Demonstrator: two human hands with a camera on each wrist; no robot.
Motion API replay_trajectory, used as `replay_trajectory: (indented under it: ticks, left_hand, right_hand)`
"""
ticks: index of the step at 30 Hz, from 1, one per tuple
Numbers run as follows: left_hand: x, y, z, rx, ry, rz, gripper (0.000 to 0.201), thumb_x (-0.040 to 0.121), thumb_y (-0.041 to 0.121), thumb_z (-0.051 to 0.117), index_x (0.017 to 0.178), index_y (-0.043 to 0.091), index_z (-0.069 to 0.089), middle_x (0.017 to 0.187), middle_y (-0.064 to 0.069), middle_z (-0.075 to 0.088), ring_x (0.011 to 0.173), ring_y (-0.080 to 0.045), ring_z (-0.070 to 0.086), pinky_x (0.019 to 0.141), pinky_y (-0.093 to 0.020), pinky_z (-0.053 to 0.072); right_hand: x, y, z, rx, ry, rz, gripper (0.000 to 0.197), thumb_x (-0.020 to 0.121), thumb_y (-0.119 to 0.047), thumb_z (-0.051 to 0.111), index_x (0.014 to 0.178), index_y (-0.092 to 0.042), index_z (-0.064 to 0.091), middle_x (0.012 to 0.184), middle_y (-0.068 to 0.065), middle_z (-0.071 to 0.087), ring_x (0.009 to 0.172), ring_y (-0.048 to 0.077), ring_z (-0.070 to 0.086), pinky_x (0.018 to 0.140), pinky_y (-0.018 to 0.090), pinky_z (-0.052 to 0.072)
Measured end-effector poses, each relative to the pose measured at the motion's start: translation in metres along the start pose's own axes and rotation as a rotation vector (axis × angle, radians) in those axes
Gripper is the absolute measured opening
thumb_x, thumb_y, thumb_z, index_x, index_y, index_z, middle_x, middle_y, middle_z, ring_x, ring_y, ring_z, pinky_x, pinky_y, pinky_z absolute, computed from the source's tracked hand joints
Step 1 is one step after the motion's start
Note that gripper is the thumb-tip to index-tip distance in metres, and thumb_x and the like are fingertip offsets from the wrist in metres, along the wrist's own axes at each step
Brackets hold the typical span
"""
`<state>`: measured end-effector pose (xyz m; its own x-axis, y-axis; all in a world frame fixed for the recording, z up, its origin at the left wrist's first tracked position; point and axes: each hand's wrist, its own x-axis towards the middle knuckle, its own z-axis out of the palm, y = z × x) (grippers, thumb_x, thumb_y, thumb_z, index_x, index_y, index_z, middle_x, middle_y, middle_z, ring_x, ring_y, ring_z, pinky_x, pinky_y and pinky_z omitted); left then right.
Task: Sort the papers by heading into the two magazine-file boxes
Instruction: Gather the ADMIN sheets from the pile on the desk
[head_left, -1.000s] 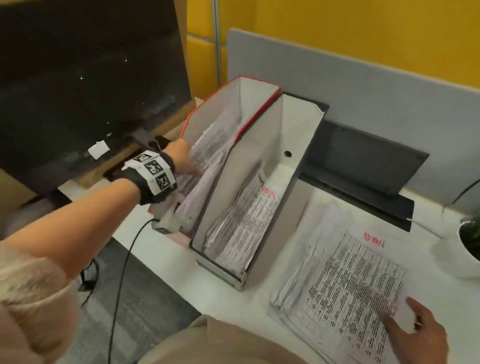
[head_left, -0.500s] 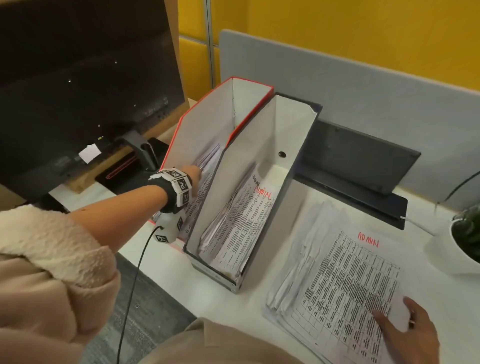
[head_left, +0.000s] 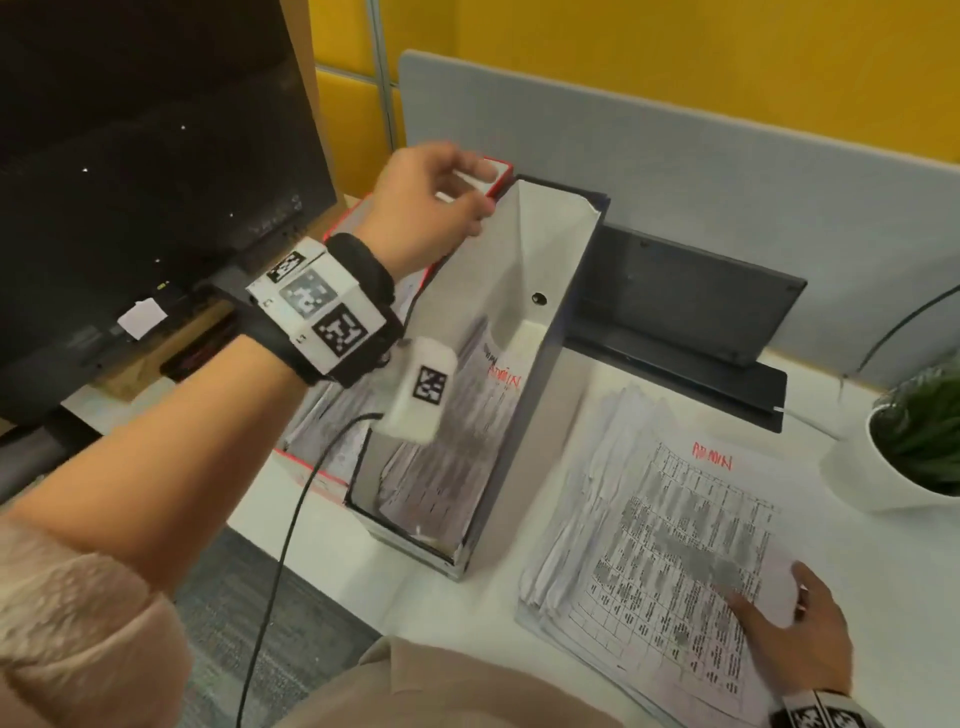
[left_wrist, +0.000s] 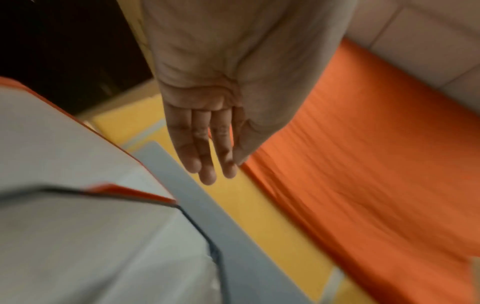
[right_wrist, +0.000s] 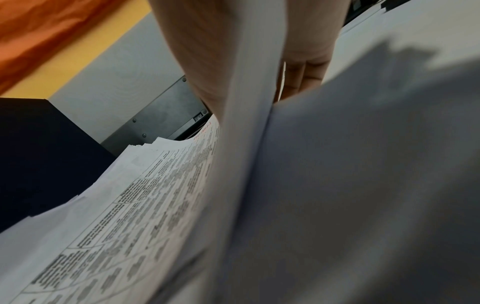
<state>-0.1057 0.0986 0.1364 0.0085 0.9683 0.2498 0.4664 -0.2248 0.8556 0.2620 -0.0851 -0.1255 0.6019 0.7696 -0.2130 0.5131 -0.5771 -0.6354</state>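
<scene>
Red-edged file box (head_left: 496, 171) beside the dark-blue-edged file box (head_left: 550, 364), both white inside; white papers (head_left: 670, 525) with black print and red heading; yellow wall (head_left: 675, 57)

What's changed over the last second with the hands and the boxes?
The left hand came up out of the red box, empty and open, leaving the paper inside. The right hand started lifting the top sheet's corner on the stack. Both boxes stayed put.

Matt, seemingly cardboard file boxes (head_left: 524, 312); printed paper stack (head_left: 649, 525)
</scene>
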Motion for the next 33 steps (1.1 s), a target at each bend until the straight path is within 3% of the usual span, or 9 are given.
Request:
replay_trajectory:
  ticks: [4, 7, 10, 15, 18, 24, 28, 31, 33]
  left_hand:
    - [-0.017, 0.031, 0.07, -0.162, -0.107, 0.093, 0.018, 0.088, -0.001, 0.052, 0.102, 0.005, 0.061, 0.085, -0.008, 0.064, 0.065, -0.012, 0.06, 0.055, -0.012, 0.047]
    - [-0.04, 0.024, 0.128, -0.19, -0.272, 0.055, 0.019, 0.086, 0.0, 0.054, 0.095, 0.012, 0.065, 0.079, -0.013, 0.067, 0.068, -0.017, 0.062, 0.068, -0.019, 0.052]
    - [-0.067, -0.003, 0.177, -0.07, -0.407, -0.013, 0.02, 0.085, 0.005, 0.055, 0.091, 0.019, 0.067, 0.076, 0.001, 0.063, 0.071, -0.012, 0.061, 0.076, -0.025, 0.051]
    - [-0.096, -0.064, 0.217, 0.322, -0.592, -0.246, 0.022, 0.089, 0.01, 0.053, 0.109, 0.011, 0.064, 0.107, -0.009, 0.064, 0.095, -0.023, 0.061, 0.086, -0.031, 0.048]
    - [-0.105, -0.085, 0.222, 0.447, -0.593, -0.3, 0.02, 0.09, 0.013, 0.054, 0.1, 0.002, 0.068, 0.103, -0.014, 0.068, 0.096, -0.029, 0.063, 0.079, -0.03, 0.048]
    - [-0.106, -0.095, 0.23, 0.488, -0.567, -0.321, 0.034, 0.081, 0.044, 0.066, 0.069, 0.013, 0.062, 0.065, -0.003, 0.062, 0.062, -0.017, 0.06, 0.051, -0.023, 0.041]
    - [-0.105, -0.092, 0.235, 0.423, -0.509, -0.297, 0.03, 0.081, 0.028, 0.07, 0.06, 0.013, 0.054, 0.062, -0.002, 0.055, 0.058, -0.018, 0.053, 0.056, -0.025, 0.042]
    - [-0.108, -0.091, 0.235, 0.457, -0.542, -0.239, 0.041, 0.087, 0.018, 0.062, 0.052, 0.011, 0.042, 0.053, -0.002, 0.041, 0.05, -0.016, 0.041, 0.049, -0.023, 0.033]
    - [-0.112, -0.089, 0.233, 0.434, -0.506, -0.145, 0.029, 0.09, 0.011, 0.057, 0.061, 0.006, 0.056, 0.063, -0.004, 0.049, 0.058, -0.018, 0.049, 0.055, -0.023, 0.038]
  right_hand:
    - [-0.004, -0.002, 0.001, -0.001, 0.008, -0.014, 0.09, 0.067, -0.019, 0.082, 0.141, -0.004, 0.034, 0.141, 0.021, 0.042, 0.127, 0.037, 0.043, 0.108, 0.049, 0.034]
    - [-0.004, -0.002, 0.003, 0.005, 0.001, 0.002, 0.093, 0.068, -0.021, 0.082, 0.144, -0.006, 0.029, 0.144, 0.018, 0.038, 0.131, 0.034, 0.038, 0.11, 0.047, 0.032]
    - [-0.001, -0.002, 0.004, 0.018, -0.033, 0.044, 0.098, 0.068, -0.024, 0.082, 0.145, -0.008, 0.025, 0.146, 0.016, 0.034, 0.134, 0.03, 0.035, 0.112, 0.043, 0.031]
    - [0.0, 0.001, 0.004, -0.004, -0.076, 0.05, 0.098, 0.07, -0.029, 0.08, 0.146, -0.009, 0.022, 0.147, 0.013, 0.031, 0.135, 0.025, 0.032, 0.112, 0.033, 0.025]
    - [-0.001, 0.001, 0.004, -0.036, -0.113, 0.048, 0.1, 0.07, -0.035, 0.079, 0.147, -0.011, 0.021, 0.148, 0.011, 0.029, 0.135, 0.025, 0.03, 0.111, 0.032, 0.024]
    - [-0.006, -0.005, 0.001, -0.121, -0.155, 0.043, 0.1, 0.068, -0.04, 0.079, 0.146, -0.015, 0.022, 0.145, 0.01, 0.029, 0.134, 0.027, 0.032, 0.112, 0.037, 0.029]
    - [-0.012, -0.011, -0.002, -0.271, -0.116, 0.044, 0.099, 0.065, -0.047, 0.078, 0.145, -0.023, 0.023, 0.141, 0.007, 0.027, 0.131, 0.027, 0.029, 0.107, 0.04, 0.033]
    - [-0.014, -0.014, -0.004, -0.205, -0.097, -0.088, 0.096, 0.065, -0.036, 0.082, 0.144, -0.023, 0.027, 0.138, 0.006, 0.028, 0.128, 0.024, 0.028, 0.107, 0.038, 0.031]
    - [-0.015, -0.015, -0.006, -0.058, -0.173, -0.137, 0.094, 0.068, -0.021, 0.082, 0.145, -0.019, 0.027, 0.135, 0.007, 0.034, 0.126, 0.021, 0.035, 0.109, 0.035, 0.032]
